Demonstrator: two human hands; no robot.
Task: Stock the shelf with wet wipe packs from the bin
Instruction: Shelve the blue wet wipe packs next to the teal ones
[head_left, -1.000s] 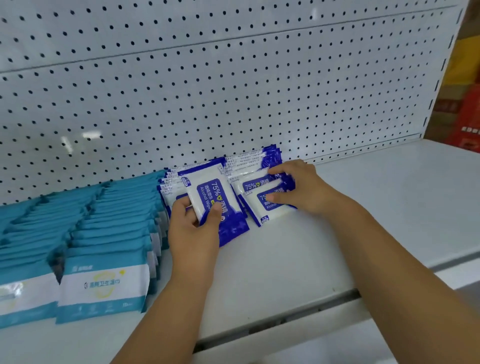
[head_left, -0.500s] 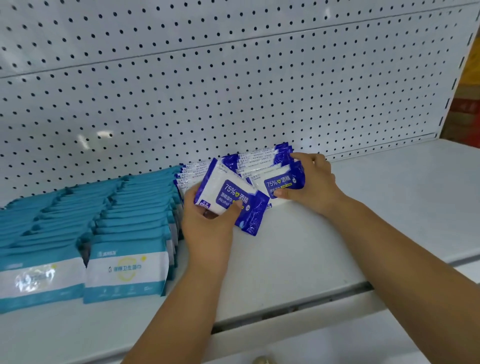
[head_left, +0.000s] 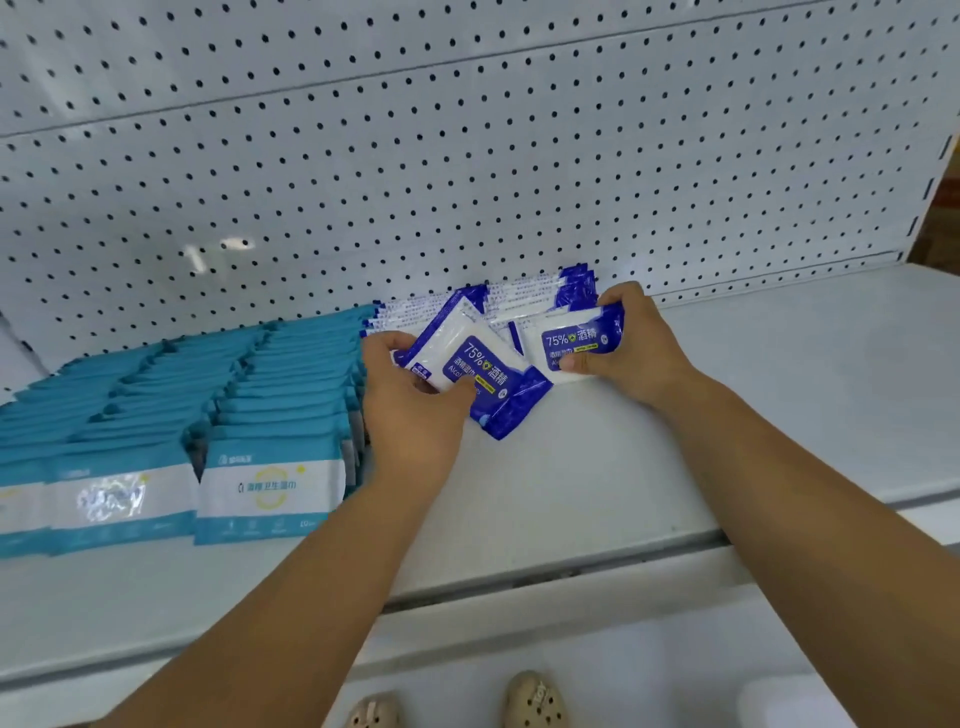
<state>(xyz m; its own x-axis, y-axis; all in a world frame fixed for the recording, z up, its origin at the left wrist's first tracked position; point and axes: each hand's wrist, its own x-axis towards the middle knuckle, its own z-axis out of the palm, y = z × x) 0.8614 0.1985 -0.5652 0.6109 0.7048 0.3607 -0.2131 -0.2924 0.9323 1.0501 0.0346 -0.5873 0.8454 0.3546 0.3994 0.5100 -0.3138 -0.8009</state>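
Far left: teal wipe packs (head_left: 270, 488) stand in tight rows on the white shelf (head_left: 779, 415), running from the front edge back toward the pegboard back panel (head_left: 467, 156). Just right of them is the left hand (head_left: 410, 410), grip clasped on a tilted alcohol wipe pack (head_left: 488, 379), thumb on its face, lower corner down near the shelf. Behind it the blue alcohol wipe row (head_left: 524, 301) sits against the pegboard, boxed in by the teal rows on its left. Right hand (head_left: 639, 353): grip pinching the front pack (head_left: 576, 340) of that row, thumb at its lower edge. Beige shoes (head_left: 535, 701) show below the shelf edge.
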